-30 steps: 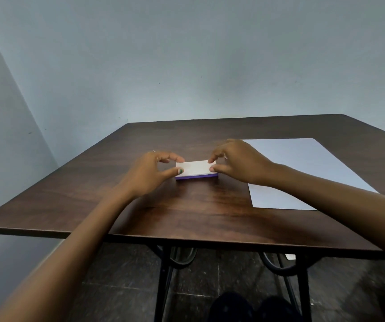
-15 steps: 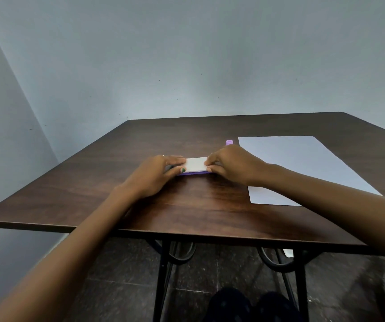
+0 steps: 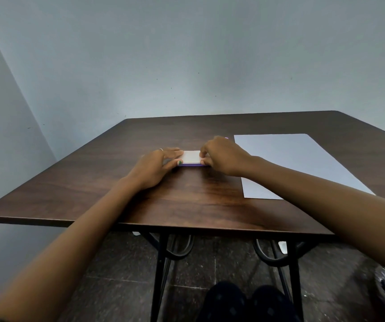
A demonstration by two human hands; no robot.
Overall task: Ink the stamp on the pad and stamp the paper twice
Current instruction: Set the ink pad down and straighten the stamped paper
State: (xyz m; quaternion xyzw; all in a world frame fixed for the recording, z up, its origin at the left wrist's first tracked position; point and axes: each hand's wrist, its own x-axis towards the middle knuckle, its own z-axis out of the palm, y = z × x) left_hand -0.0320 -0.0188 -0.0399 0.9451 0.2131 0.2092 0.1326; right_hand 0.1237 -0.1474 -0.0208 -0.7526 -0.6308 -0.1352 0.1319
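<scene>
- The left hand (image 3: 156, 165) lies on the worktop (image 3: 186, 205) and holds the left end of the pad (image 3: 191, 157). Its fingers (image 3: 174, 152) lie close together along the far side, and the thumb presses the near corner.
- The pad is a flat box with a white lid and a purple base. It sits near the middle of the worktop, between the two hands. The lid looks shut, so I think the pad is not open yet.
- The right hand (image 3: 224, 156) holds the right end of the pad. Its fingers (image 3: 204, 161) are curled and pinch the edge of the lid, as if to lift it.
- A tiny purple bit (image 3: 226, 138) peeks out behind the right hand. It may be the stamp, but I cannot tell.
- The paper (image 3: 291, 159) lies flat on the right, near the right hand. It looks blank.
- So nothing is inked or stamped yet. Opening the pad, inking, and both stamps are left to do.
</scene>
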